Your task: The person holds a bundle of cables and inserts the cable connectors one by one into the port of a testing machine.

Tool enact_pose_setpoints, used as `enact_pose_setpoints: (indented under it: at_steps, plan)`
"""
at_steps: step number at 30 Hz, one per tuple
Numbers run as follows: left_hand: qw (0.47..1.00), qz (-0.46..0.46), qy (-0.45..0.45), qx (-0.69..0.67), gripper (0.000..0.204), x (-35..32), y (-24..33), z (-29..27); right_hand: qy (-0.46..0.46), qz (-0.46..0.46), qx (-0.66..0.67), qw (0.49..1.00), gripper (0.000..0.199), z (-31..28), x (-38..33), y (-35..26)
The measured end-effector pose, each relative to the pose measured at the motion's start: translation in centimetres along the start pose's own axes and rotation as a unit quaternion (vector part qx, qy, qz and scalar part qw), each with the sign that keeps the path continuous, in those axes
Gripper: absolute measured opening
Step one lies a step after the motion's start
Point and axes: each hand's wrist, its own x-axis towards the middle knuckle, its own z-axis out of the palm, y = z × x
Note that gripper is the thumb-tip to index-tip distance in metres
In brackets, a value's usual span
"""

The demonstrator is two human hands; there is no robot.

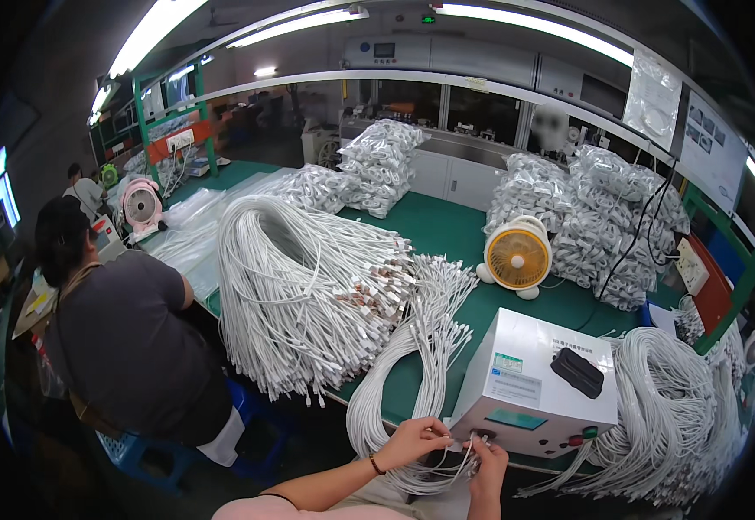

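Pinching one white cable (412, 472) between both hands, left hand (408, 440) and right hand (486, 458), keep its plug square to the white tester box (538, 381) front socket, honestly.

A small yellow desk fan (517, 256) is set on the green table (434, 227) — bagged white cable bundles (590, 217) are heaped behind it. A pink fan (142, 206) is placed far left, beside a seated person in a grey shirt (122, 334).
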Motion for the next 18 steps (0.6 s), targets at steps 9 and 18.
enact_pose_setpoints:
  at_steps: [9,18]
  plan:
    - [0.998,0.059,-0.006,0.027,0.016,0.1,-0.9,0.7,-0.113,0.014,-0.165,0.980,0.019,-0.3,-1.1,-1.1]
    - [0.854,0.208,0.151,0.453,0.042,-1.6,-0.4,-1.0,0.009,-0.081,-0.098,0.992,0.015,-0.6,-0.4,1.2]
